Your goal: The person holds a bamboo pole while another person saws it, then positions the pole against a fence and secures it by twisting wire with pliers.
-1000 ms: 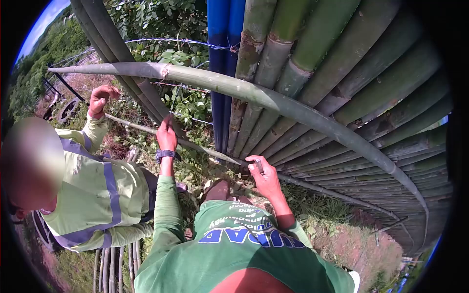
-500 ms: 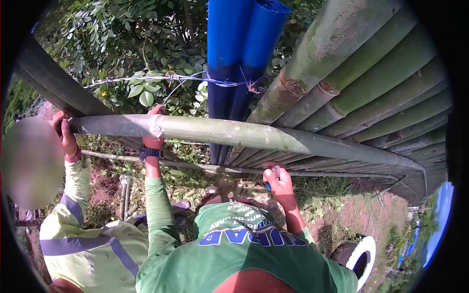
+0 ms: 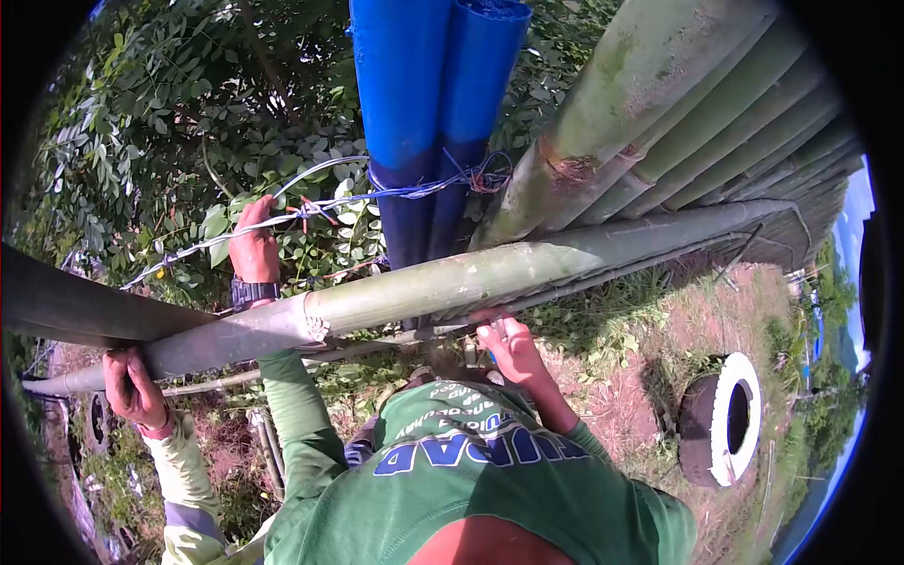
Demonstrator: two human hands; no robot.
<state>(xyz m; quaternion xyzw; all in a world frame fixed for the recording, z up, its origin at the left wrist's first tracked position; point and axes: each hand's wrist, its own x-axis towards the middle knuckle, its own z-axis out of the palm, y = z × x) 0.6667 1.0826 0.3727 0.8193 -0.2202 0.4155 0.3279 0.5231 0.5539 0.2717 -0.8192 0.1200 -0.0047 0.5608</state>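
Observation:
My left hand (image 3: pixel 254 247), a dark watch at its wrist, reaches behind the horizontal bamboo pole (image 3: pixel 452 280). Its fingers are closed around a thin wire (image 3: pixel 325 168) that curves up toward the blue posts (image 3: pixel 399 104). Barbed wire (image 3: pixel 330 203) passes beside the fingers and is tied to the posts. Below the pole, my right hand (image 3: pixel 513 348) is shut on a small hand tool with metal and blue parts, mostly hidden by the fingers. A co-worker's hand (image 3: pixel 132 386) touches the pole's underside at the left.
Upright bamboo poles (image 3: pixel 612 104) form a wall at the right. A dark bamboo pole (image 3: pixel 85 292) crosses at the left. A thinner pole (image 3: pixel 226 380) runs below the main one. On the ground at the right stands a white-painted tire (image 3: pixel 734 419). Leafy bushes (image 3: pixel 160 122) fill the back.
The view has shifted and tilted. My left hand has gone higher behind the pole with the wire. The co-worker's hand is now under the pole. My right hand keeps its grip.

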